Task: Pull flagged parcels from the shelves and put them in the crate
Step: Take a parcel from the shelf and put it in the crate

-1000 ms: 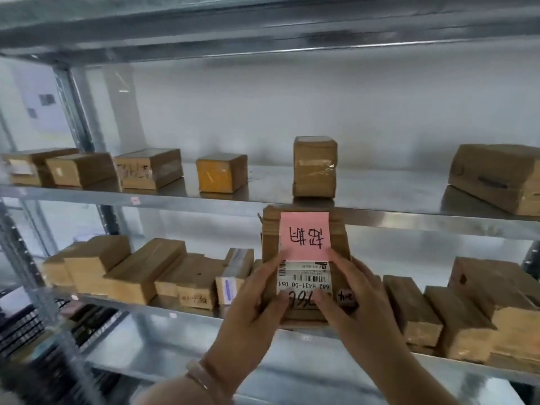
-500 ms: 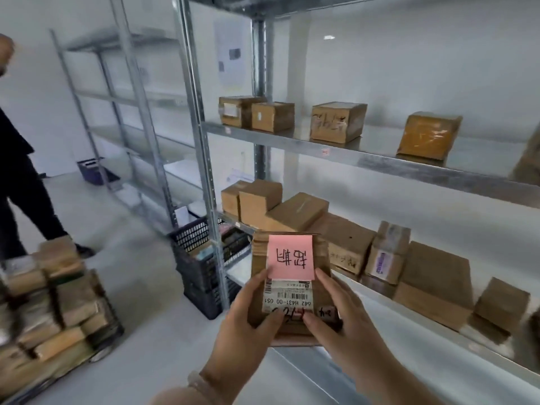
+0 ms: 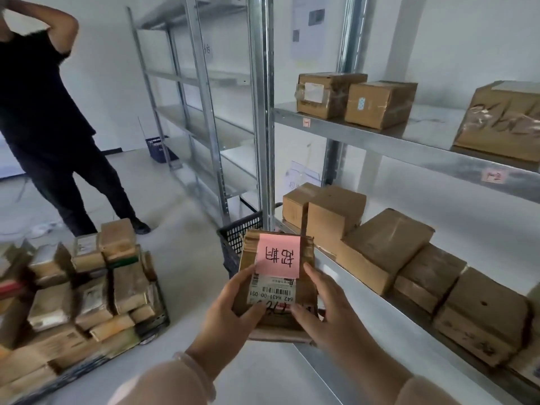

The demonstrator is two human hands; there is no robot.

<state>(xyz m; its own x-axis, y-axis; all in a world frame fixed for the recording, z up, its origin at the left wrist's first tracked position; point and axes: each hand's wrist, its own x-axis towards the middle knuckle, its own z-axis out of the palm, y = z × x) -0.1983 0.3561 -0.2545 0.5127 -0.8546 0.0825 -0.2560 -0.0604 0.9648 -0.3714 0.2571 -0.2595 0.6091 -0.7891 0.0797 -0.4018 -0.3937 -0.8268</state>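
Flagged pkg point(image 3: 277, 285) betw. both hands point(image 3: 295, 314)

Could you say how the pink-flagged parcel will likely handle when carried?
Probably stiff: the parcel looks boxy and uncrushed between the left hand and right hand. Likely light, since thumbs and fingers alone hold it. The pink note might peel off.

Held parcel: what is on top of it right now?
A pink note lies on the parcel, overlapping a white barcode label. The left hand and right hand grip its lower end. The label's top is hidden under the note.
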